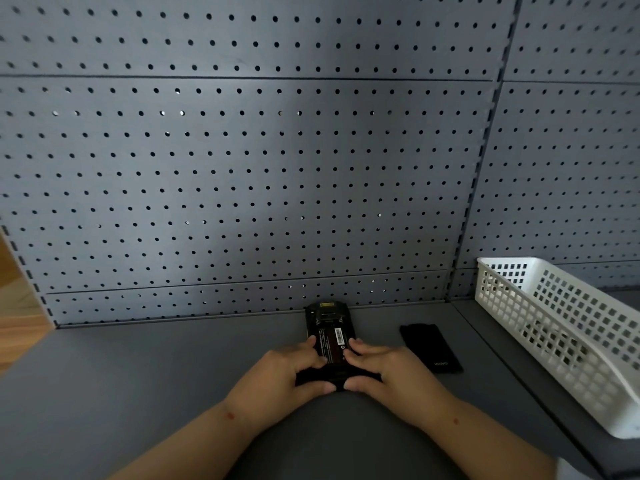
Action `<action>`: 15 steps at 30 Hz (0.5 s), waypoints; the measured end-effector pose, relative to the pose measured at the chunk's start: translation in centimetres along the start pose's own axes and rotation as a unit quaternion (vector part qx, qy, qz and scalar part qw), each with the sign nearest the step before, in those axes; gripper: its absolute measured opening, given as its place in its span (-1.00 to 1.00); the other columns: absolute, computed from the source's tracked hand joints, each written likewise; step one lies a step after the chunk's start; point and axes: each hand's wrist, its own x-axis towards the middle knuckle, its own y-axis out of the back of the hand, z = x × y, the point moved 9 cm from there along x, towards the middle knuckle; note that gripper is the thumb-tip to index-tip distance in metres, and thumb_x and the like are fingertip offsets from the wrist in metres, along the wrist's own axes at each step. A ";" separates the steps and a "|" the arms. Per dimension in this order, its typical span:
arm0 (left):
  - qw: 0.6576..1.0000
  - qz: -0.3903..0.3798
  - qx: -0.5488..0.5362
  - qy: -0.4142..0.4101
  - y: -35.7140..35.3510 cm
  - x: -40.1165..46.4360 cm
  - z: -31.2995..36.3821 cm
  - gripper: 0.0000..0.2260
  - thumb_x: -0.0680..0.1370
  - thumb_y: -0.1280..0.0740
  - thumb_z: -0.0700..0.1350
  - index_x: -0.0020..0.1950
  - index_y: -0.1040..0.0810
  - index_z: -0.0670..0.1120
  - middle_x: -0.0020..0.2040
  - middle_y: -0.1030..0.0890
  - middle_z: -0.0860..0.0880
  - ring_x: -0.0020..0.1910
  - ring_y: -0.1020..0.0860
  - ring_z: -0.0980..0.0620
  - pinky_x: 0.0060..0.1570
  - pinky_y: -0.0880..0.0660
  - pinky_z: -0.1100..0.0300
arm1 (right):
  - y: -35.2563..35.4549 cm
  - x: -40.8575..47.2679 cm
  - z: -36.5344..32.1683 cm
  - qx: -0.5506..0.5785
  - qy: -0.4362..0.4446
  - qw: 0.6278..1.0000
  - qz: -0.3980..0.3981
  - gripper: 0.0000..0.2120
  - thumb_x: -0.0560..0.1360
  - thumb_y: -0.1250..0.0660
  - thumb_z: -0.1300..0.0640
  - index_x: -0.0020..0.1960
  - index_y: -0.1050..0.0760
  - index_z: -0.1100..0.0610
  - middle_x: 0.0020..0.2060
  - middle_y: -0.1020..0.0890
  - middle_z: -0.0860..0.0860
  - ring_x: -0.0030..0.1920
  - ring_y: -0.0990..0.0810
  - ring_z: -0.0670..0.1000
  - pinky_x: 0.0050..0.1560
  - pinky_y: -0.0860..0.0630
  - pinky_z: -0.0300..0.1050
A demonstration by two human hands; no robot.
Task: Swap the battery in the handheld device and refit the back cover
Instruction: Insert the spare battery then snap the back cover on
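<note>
A black handheld device [325,318] lies face down on the grey table, its back open. A black battery [333,342] with a white barcode label sits in its compartment. My left hand [287,370] grips the device's left side, fingertips resting on the battery's left edge. My right hand [384,370] grips the right side, fingertips on the battery's right edge. Both thumbs press at the device's near end, which the hands mostly hide. The black back cover [429,346] lies flat on the table to the right of my right hand.
A white perforated plastic basket [568,337] stands at the right edge of the table. A grey pegboard wall [242,168] rises just behind the device. A wooden surface [17,306] shows at far left.
</note>
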 end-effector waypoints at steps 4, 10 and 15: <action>1.000 -0.008 0.006 -0.003 -0.2 0.0 0.0 -0.39 0.26 -0.20 0.43 0.00 -0.58 -0.03 0.15 -0.61 -0.01 0.18 -0.10 0.69 0.13 -0.19 0.66 | 0.1 0.0 -0.3 -0.014 0.009 1.000 -0.004 -0.51 0.46 -0.35 0.03 0.34 -0.37 0.11 0.43 -0.32 0.02 0.40 -0.22 -0.20 0.30 0.01 -0.55; 0.999 -0.001 0.027 0.025 0.0 0.0 -0.2 -0.49 0.29 -0.30 0.34 -0.08 -0.56 -0.07 0.25 -0.55 0.00 0.18 -0.19 0.61 0.06 -0.21 0.68 | 6.1 0.4 3.4 -0.066 -0.052 0.996 0.021 -0.52 0.42 -0.37 -0.07 0.30 -0.43 0.01 0.34 -0.46 -0.05 0.30 -0.37 -0.20 0.16 -0.18 -0.56; 0.996 0.029 0.023 0.077 0.3 -0.2 -1.2 -0.64 0.32 -0.48 0.10 -0.16 -0.28 0.17 0.31 -0.39 0.18 0.27 -0.40 0.24 0.05 -0.33 0.54 | 7.9 -1.4 11.4 -0.138 -0.243 0.950 -0.137 -0.21 0.40 -0.32 -0.21 0.49 -0.07 0.03 0.52 -0.09 0.05 0.51 -0.07 0.03 0.47 -0.05 -0.10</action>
